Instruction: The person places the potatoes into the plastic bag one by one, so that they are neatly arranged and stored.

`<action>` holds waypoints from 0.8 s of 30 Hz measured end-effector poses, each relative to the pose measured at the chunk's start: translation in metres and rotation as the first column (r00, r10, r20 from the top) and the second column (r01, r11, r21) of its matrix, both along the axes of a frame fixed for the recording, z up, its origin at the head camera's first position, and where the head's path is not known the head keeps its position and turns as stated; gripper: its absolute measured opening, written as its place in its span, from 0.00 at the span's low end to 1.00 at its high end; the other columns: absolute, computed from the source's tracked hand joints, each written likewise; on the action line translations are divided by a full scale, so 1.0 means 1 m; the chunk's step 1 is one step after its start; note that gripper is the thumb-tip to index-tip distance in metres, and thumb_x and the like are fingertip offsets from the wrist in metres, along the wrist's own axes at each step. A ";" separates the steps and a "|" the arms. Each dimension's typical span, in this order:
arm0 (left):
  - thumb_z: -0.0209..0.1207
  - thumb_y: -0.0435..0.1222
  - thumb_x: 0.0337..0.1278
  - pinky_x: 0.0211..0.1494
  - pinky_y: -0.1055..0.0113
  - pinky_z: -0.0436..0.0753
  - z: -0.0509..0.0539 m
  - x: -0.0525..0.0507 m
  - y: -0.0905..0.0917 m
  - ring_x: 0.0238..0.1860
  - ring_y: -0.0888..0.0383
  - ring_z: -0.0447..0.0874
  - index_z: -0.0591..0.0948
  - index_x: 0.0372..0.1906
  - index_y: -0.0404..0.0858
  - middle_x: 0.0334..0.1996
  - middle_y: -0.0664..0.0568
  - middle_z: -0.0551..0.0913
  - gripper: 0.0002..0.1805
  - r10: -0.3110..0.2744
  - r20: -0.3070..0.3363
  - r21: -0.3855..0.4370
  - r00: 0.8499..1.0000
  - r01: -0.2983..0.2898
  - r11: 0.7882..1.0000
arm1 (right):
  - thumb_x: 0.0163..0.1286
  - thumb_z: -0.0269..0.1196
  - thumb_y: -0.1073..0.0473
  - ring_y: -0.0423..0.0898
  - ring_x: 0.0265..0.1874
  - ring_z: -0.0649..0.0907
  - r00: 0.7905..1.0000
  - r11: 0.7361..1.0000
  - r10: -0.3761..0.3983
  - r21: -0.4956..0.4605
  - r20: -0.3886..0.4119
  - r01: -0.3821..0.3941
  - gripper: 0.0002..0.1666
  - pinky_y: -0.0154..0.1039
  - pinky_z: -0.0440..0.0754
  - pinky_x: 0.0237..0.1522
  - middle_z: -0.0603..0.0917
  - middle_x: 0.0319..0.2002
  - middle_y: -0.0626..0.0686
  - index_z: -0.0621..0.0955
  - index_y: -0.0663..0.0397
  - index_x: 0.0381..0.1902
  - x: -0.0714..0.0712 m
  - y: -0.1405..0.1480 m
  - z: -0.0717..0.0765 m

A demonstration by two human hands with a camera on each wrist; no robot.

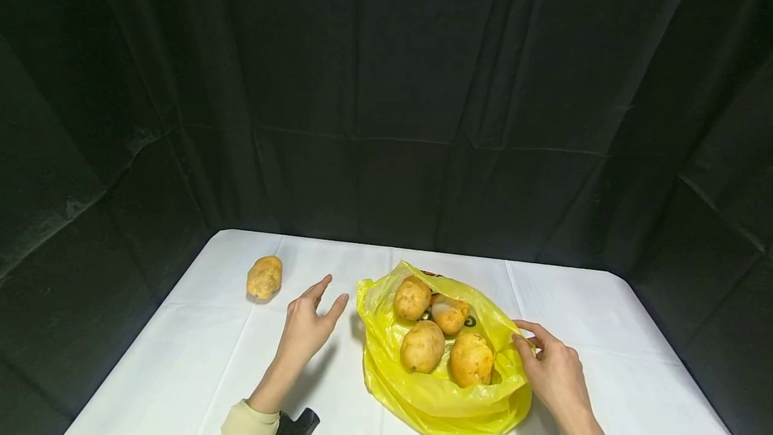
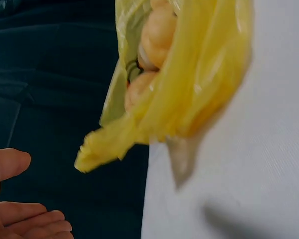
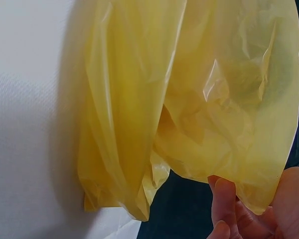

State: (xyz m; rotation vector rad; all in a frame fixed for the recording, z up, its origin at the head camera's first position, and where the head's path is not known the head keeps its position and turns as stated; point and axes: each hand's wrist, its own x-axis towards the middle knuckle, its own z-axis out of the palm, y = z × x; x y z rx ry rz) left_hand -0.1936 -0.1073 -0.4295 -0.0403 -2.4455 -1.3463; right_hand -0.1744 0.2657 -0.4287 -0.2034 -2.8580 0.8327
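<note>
A yellow plastic bag (image 1: 386, 361) lies spread on the table with its mouth facing up. Several potatoes (image 1: 422, 346) sit inside it, also partly visible in the left wrist view. My right hand (image 1: 557, 369) pinches the bag's right edge between thumb and fingers; the right wrist view shows the film (image 3: 239, 159) between them. To the left of the bag, my left hand (image 1: 306, 326) hovers above the table with thumb and fingers spread, holding nothing. One more potato (image 1: 264, 278) rests on the table at the far left, beyond the left hand and apart from it.
A white cloth covers the table (image 1: 199, 354), whose far corners are rounded. Black curtains (image 1: 386, 86) hang behind it and at both sides. A black strap-like device (image 1: 298, 421) shows by the left wrist, below a pale sleeve (image 1: 249, 418).
</note>
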 end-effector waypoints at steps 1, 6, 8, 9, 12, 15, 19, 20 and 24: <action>0.66 0.41 0.60 0.59 0.49 0.75 -0.001 0.000 -0.003 0.58 0.39 0.76 0.75 0.62 0.27 0.60 0.35 0.76 0.30 0.017 0.003 -0.009 1.000 -0.017 1.000 | 0.69 0.62 0.59 0.47 0.23 0.75 1.000 1.000 0.002 0.000 0.002 -0.002 0.19 0.40 0.69 0.26 0.85 0.37 0.62 0.80 0.58 0.56 0.000 0.000 0.000; 0.66 0.41 0.59 0.63 0.47 0.71 -0.009 -0.001 -0.016 0.62 0.38 0.73 0.73 0.63 0.25 0.61 0.33 0.74 0.33 0.076 0.015 -0.045 0.997 -0.075 0.996 | 0.70 0.62 0.58 0.47 0.24 0.75 1.000 1.000 0.013 -0.001 0.011 -0.013 0.19 0.40 0.70 0.27 0.85 0.38 0.63 0.80 0.58 0.57 -0.001 -0.001 -0.001; 0.66 0.42 0.59 0.65 0.47 0.68 -0.011 -0.003 -0.021 0.64 0.38 0.70 0.72 0.64 0.24 0.62 0.32 0.73 0.34 0.091 0.011 -0.067 0.996 -0.090 0.994 | 0.70 0.62 0.57 0.47 0.24 0.76 1.000 1.000 0.010 0.000 0.009 -0.010 0.19 0.40 0.70 0.27 0.85 0.38 0.63 0.80 0.58 0.57 -0.001 0.000 -0.002; 0.65 0.42 0.59 0.67 0.47 0.66 -0.012 -0.003 -0.023 0.65 0.38 0.68 0.71 0.64 0.23 0.62 0.31 0.72 0.34 0.098 0.005 -0.077 0.995 -0.097 0.992 | 0.70 0.62 0.57 0.47 0.25 0.77 1.000 1.000 0.007 0.001 0.006 -0.007 0.19 0.41 0.71 0.27 0.85 0.39 0.64 0.80 0.57 0.57 -0.001 0.000 -0.002; 0.65 0.41 0.59 0.68 0.48 0.63 -0.013 -0.003 -0.036 0.67 0.38 0.65 0.68 0.65 0.21 0.64 0.30 0.69 0.36 0.137 -0.012 -0.097 0.990 -0.138 0.986 | 0.70 0.62 0.57 0.47 0.25 0.78 1.000 1.000 0.015 -0.002 0.002 -0.015 0.19 0.41 0.72 0.28 0.85 0.40 0.64 0.80 0.57 0.57 -0.003 -0.004 -0.004; 0.65 0.40 0.59 0.69 0.48 0.62 -0.015 -0.003 -0.047 0.68 0.38 0.64 0.67 0.65 0.19 0.65 0.30 0.68 0.37 0.176 -0.029 -0.103 0.984 -0.178 0.979 | 0.70 0.62 0.57 0.47 0.25 0.78 0.999 0.999 0.033 -0.004 0.012 -0.033 0.19 0.41 0.72 0.29 0.85 0.40 0.64 0.80 0.58 0.57 -0.004 -0.007 -0.005; 0.65 0.40 0.60 0.69 0.49 0.62 -0.019 -0.004 -0.051 0.69 0.38 0.62 0.65 0.65 0.18 0.67 0.29 0.65 0.38 0.185 -0.025 -0.126 0.982 -0.187 0.974 | 0.71 0.61 0.58 0.47 0.25 0.77 0.999 1.000 0.029 0.006 0.038 -0.029 0.20 0.40 0.72 0.28 0.85 0.39 0.64 0.79 0.59 0.58 -0.004 -0.005 -0.004; 0.65 0.40 0.60 0.69 0.49 0.61 -0.021 -0.006 -0.051 0.69 0.38 0.61 0.64 0.66 0.18 0.67 0.29 0.65 0.38 0.185 -0.027 -0.132 0.982 -0.187 0.973 | 0.72 0.61 0.57 0.47 0.25 0.76 0.999 1.000 0.025 0.009 0.040 -0.026 0.20 0.40 0.72 0.27 0.85 0.39 0.64 0.79 0.59 0.58 -0.003 -0.003 -0.004; 0.66 0.39 0.59 0.69 0.48 0.61 -0.026 -0.009 -0.054 0.69 0.37 0.60 0.65 0.66 0.18 0.67 0.28 0.63 0.39 0.216 -0.044 -0.156 0.975 -0.220 0.963 | 0.72 0.60 0.56 0.47 0.23 0.75 0.999 1.000 0.012 0.017 0.048 -0.013 0.20 0.39 0.70 0.26 0.84 0.38 0.63 0.78 0.58 0.58 -0.003 0.000 -0.003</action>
